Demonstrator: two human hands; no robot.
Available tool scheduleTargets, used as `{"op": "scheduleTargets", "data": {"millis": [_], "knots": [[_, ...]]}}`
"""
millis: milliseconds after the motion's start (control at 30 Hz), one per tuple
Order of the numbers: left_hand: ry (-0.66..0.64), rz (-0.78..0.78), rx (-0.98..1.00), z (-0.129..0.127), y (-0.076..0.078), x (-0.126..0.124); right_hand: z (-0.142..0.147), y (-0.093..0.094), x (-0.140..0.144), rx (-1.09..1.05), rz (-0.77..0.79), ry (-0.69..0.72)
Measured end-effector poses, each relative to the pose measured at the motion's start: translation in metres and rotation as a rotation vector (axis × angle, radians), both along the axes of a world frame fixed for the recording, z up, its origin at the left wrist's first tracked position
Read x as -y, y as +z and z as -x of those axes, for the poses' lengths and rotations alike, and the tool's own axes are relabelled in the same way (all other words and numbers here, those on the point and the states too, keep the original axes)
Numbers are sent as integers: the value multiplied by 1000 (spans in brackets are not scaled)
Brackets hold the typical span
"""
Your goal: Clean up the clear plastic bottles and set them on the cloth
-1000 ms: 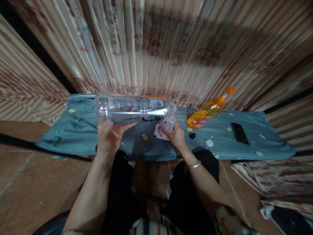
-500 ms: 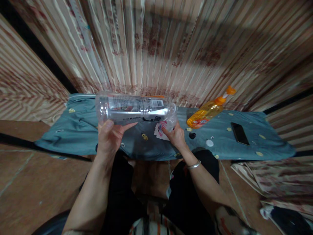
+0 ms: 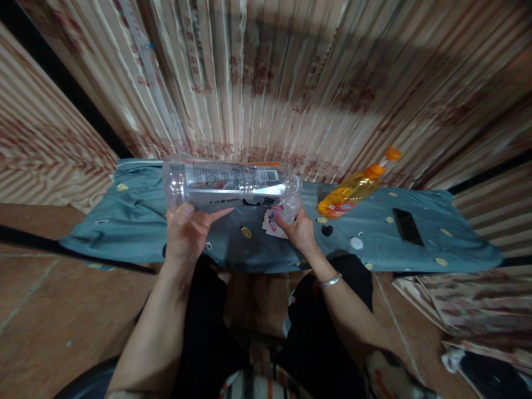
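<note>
A large clear plastic bottle (image 3: 224, 180) with a printed silver label lies sideways above the cloth, its neck pointing right. My left hand (image 3: 185, 230) grips it from below near its base, index finger stretched along the underside. At the neck end, my right hand (image 3: 300, 228) is closed on a small clear plastic container (image 3: 293, 204) with a pink-and-white label. The bottle's mouth and the container meet or overlap; whether they touch I cannot tell. Nothing inside the large bottle can be made out.
On the teal cloth (image 3: 224, 249) over the narrow table, a pump bottle of orange liquid (image 3: 347, 194) stands to the right. Near it lie a small black cap (image 3: 327, 230), a white disc (image 3: 356, 243) and a phone (image 3: 408, 226). Behind hangs a striped curtain (image 3: 266, 83).
</note>
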State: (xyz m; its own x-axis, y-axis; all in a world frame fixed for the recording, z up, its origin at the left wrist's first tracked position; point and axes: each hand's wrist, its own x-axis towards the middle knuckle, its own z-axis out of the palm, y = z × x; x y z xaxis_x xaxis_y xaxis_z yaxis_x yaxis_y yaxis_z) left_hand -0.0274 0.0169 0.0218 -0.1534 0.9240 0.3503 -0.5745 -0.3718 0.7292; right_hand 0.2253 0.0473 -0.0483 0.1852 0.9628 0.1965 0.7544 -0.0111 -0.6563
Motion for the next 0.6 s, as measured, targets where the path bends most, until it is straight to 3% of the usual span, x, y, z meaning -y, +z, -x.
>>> {"op": "scheduleTargets", "data": {"millis": [600], "knots": [[16, 26, 7, -1, 1, 2, 1, 5, 2, -16, 31, 11]]}}
